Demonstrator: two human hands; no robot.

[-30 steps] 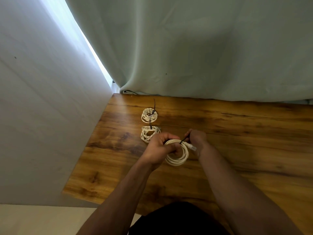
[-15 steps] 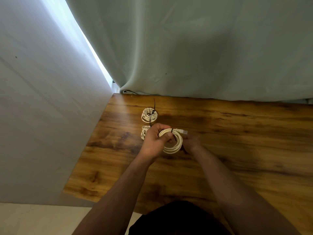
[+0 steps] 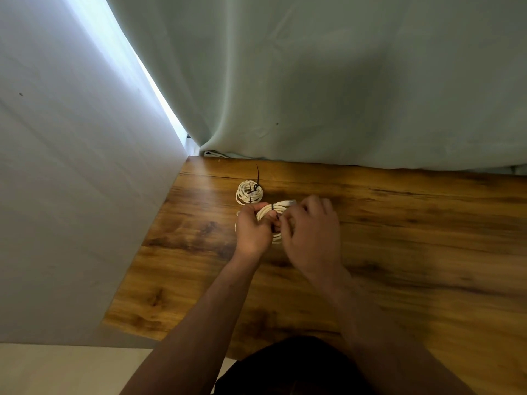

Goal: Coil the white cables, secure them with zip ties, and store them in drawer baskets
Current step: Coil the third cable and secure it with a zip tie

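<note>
Cinching the zip tie (image 3: 273, 207) likely wants a steady pull. The white coil (image 3: 266, 211) sits clasped in the left grip (image 3: 253, 230). The right grip (image 3: 310, 232) curls beside it, hold unclear. A tied coil (image 3: 249, 193) lies just beyond on the tabletop (image 3: 399, 252).

Counter (image 3: 413, 252): right half and near strip left bare, open to passage. Left side is closed off by wall (image 3: 71, 195), back by curtain (image 3: 313, 81). Far-left area is occupied by tied coil (image 3: 249, 192), tie tail (image 3: 257, 173) raised. Middle is blocked by the hands, left hand (image 3: 252, 229) and right hand (image 3: 310, 235), at held coil (image 3: 266, 212).
</note>
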